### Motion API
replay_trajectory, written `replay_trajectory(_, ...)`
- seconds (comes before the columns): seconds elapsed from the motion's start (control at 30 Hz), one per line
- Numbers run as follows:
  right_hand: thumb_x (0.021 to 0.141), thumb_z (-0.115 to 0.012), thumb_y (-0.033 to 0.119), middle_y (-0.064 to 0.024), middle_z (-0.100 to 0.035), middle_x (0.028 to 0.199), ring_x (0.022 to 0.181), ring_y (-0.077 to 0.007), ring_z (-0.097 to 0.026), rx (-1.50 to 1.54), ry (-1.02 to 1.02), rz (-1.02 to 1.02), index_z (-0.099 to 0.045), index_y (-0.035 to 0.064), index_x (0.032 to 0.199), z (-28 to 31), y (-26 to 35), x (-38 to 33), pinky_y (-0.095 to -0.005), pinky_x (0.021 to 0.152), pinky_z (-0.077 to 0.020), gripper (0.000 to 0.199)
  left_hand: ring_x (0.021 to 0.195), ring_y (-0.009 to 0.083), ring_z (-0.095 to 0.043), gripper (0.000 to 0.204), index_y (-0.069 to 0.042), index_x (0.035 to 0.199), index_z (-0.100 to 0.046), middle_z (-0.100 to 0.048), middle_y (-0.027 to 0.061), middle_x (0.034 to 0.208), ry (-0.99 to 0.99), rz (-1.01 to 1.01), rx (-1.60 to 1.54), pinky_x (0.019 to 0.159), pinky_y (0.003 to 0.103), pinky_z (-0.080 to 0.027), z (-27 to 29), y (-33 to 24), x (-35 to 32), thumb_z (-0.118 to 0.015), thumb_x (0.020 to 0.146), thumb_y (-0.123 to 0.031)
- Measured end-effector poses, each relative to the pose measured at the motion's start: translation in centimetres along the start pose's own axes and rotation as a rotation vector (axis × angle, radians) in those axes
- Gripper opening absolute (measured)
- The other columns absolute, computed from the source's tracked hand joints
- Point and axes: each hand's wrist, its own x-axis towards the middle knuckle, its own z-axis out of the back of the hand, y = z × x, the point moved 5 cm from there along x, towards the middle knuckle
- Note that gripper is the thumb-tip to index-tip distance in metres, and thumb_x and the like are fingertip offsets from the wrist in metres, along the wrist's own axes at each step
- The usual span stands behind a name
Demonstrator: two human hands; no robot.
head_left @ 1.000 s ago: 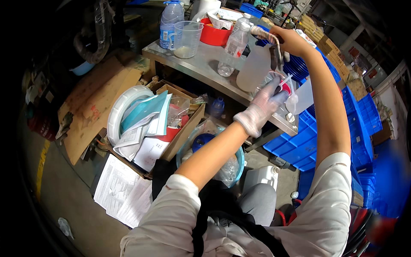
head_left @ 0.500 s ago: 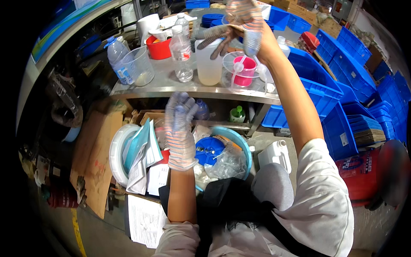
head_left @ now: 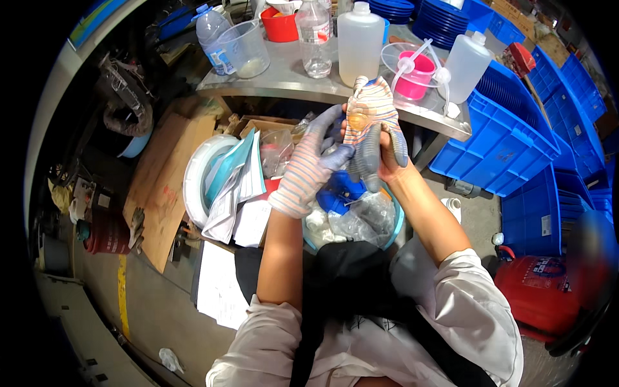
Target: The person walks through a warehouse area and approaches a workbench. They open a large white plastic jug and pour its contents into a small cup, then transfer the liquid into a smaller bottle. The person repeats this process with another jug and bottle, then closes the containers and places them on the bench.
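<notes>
My left hand (head_left: 309,164) wears a pale striped work glove with grey-blue fingertips. Its thumb and fingers are apart, and their tips are close to a loose matching glove (head_left: 374,106). My right hand (head_left: 386,143) appears bare and grips that glove, which hides most of it; a little skin shows at the glove's left edge. The loose glove has its striped part upward, with grey fingers hanging down and an orange-brown patch on it. Both hands are in front of the metal table's edge (head_left: 277,87), above a light-blue basin (head_left: 398,227) with clear plastic bags and a blue lid.
On the table stand a cloudy plastic bottle (head_left: 359,45), a clear bottle (head_left: 316,39), a measuring jug (head_left: 246,51), a pink cup (head_left: 414,77) and a white bottle (head_left: 465,68). Blue crates (head_left: 493,145) fill the right side. Papers in a white tub (head_left: 193,174) are at left.
My right hand has come down and toward me from above the table, bringing the loose glove to my left hand. My left hand has moved right and turned toward it. The view has shifted.
</notes>
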Motion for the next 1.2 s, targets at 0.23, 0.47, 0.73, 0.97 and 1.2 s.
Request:
replay_trajectory(0.23, 0.098, -0.044, 0.038, -0.0090, -0.058, 0.088, 0.078, -0.0203, -0.061, 0.254, -0.159, -0.206, -0.052, 0.0077, 0.116, 2.2, -4.4, -1.2, -0.0323, 0.071, -0.0540, 0.036, 0.123, 0.0210, -0.048, 0.072, -0.002, 0.142, -0.037, -0.048, 0.0116, 0.135, 0.016, 0.042, -0.088, 0.105, 0.035, -0.036, 0.5, 3.2, -2.4, -0.073, 0.080, -0.013)
replay_trajectory(0.47, 0.099, -0.038, 0.033, -0.0074, -0.064, 0.097, 0.077, -0.0165, -0.064, 0.503, 0.009, -0.336, -0.050, 0.0072, 0.123, 9.9, -9.9, -2.6, -0.0286, 0.070, -0.0546, 0.037, 0.118, 0.0178, -0.050, 0.058, 0.002, 0.136, -0.041, -0.053, 0.0102, 0.125, -0.158, -0.027, -0.108, 0.100, 0.031, -0.041, 0.5, 5.5, -3.5, -0.062, 0.082, 0.003)
replay_trajectory(0.73, 0.095, -0.035, 0.023, -0.0001, -0.066, 0.097, 0.067, -0.0072, -0.060, -0.823, 0.144, -0.141, -0.053, 0.0053, 0.120, 7.7, -7.2, -0.8, -0.0248, 0.056, -0.0508, 0.036, 0.105, 0.0160, -0.058, 0.051, -0.001, 0.128, -0.050, -0.061, 0.0053, 0.115, -0.096, -0.007, 0.080, 0.092, 0.031, -0.046, 0.9, 5.1, -1.5, -0.070, 0.080, -0.004)
replay_trajectory(0.97, 0.082, -0.061, 0.011, -0.0092, -0.063, 0.113, 0.101, -0.0171, -0.062, -0.443, 0.026, -0.185, -0.052, 0.0035, 0.123, 7.3, -7.4, -1.0, -0.0313, 0.089, -0.0501, 0.043, 0.125, 0.0183, -0.045, 0.072, -0.002, 0.139, -0.040, -0.052, 0.0069, 0.131, -0.001, 0.079, 0.026, 0.108, 0.033, -0.032, 1.8, 7.0, -0.8, -0.073, 0.075, -0.007)
replay_trajectory(1.2, 0.095, -0.045, 0.009, -0.0081, -0.065, 0.101, 0.084, -0.0122, -0.064, 0.112, -0.087, -0.399, -0.055, 0.0014, 0.114, 7.6, -8.1, -1.6, -0.0295, 0.073, -0.0560, 0.023, 0.113, 0.0193, -0.053, 0.060, -0.004, 0.131, -0.045, -0.055, 0.0061, 0.120, -0.158, -0.108, -0.315, 0.099, 0.034, -0.043, 1.8, 8.0, -0.5, -0.071, 0.076, -0.002)
